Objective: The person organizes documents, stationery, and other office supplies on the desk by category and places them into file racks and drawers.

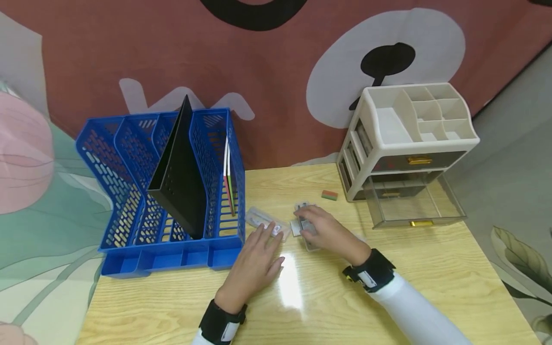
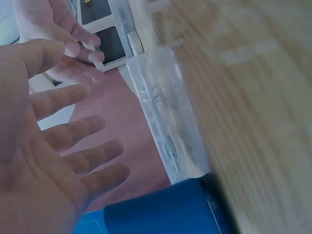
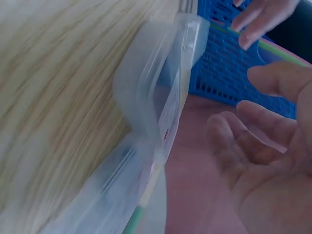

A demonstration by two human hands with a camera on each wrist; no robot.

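My left hand (image 1: 255,261) reaches over the table with its fingers straight, fingertips at the near end of a clear plastic packet (image 1: 258,217) with slim items inside. In the left wrist view its fingers (image 2: 105,151) are spread, nothing between them. My right hand (image 1: 325,234) hovers over a second clear packet (image 1: 311,246), partly hidden beneath it. The right wrist view shows loosely bent fingers (image 3: 263,119) apart from the crumpled clear plastic (image 3: 146,83) on the table. A small pale square piece (image 1: 295,228) lies between the packets.
A blue file rack (image 1: 172,261) with a black folder (image 1: 183,187) and thin booklets (image 1: 228,177) stands left. At right is a white drawer organizer (image 1: 375,129), its clear lower drawer (image 1: 414,211) pulled out. A small red-and-green block (image 1: 329,195) lies near it.
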